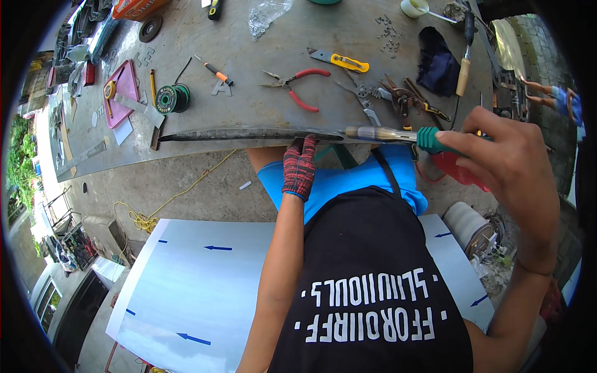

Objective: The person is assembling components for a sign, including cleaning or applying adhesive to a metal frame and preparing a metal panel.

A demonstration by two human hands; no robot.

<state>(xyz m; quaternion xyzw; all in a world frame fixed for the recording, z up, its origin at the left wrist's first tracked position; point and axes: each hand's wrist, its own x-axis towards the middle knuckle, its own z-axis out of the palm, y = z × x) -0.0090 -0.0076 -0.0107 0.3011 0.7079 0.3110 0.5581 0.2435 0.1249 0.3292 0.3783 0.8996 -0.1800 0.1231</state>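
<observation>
A long, narrow, dark metal strip (pixel 236 134) lies along the table's near edge, looking like a folded channel. My left hand (pixel 300 166), in a red and black knit glove, grips its near side with the fingertips over the edge; the thumb is hidden. My bare right hand (pixel 500 152) is closed around the green ribbed handle of a soldering iron (pixel 392 134). The iron's metal barrel points left, its front end at the strip's right end, just right of my left fingertips. Whether the tip touches the metal, I cannot tell.
On the metal table (pixel 205 68) lie red-handled pliers (pixel 295 87), a yellow utility knife (pixel 341 60), a green solder spool (pixel 172 98), a screwdriver (pixel 214 71), a pink tray (pixel 121 87) and several snips (pixel 404 99). A wooden-handled tool (pixel 463 76) lies right. Yellow cord (pixel 146 221) crosses the floor.
</observation>
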